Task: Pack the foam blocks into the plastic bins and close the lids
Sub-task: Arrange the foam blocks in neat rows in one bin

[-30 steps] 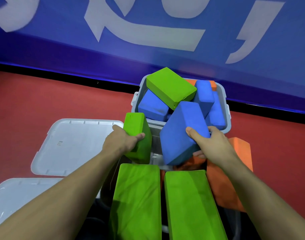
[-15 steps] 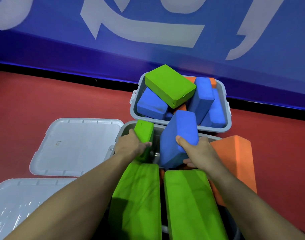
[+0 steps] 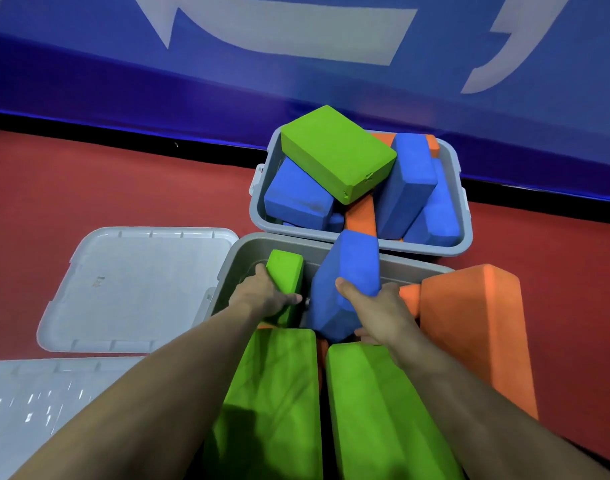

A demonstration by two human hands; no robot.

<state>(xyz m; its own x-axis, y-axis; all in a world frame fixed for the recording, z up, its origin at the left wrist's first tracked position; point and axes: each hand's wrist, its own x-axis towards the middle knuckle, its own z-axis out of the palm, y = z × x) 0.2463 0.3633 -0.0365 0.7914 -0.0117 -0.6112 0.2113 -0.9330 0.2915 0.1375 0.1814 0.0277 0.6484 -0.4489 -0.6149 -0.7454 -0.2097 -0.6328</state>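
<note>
Mid-packing at the near bin (image 3: 334, 245): left hand (image 3: 262, 296) wrapped round a small green block (image 3: 285, 271) standing by the bin's far-left corner, right hand (image 3: 376, 311) clutching a blue block (image 3: 348, 278) tilted on end near the far rim, with two long green blocks (image 3: 272, 403) lying toward the near edge. Next, probably lowering both blocks flat into the open space, then fetching the orange block (image 3: 476, 334) leaning at the right rim. Far bin (image 3: 466, 216) heaped above its rim and both lids (image 3: 137, 289) on the floor to the left, so levelling needed before any closing.

At frame centre, a grey plastic bin (image 3: 345, 249) holds an upright green foam block (image 3: 285, 271) and tilted blue foam block (image 3: 352, 268); above it, another grey bin (image 3: 464, 216) sits heaped with blocks, lids off.
</note>
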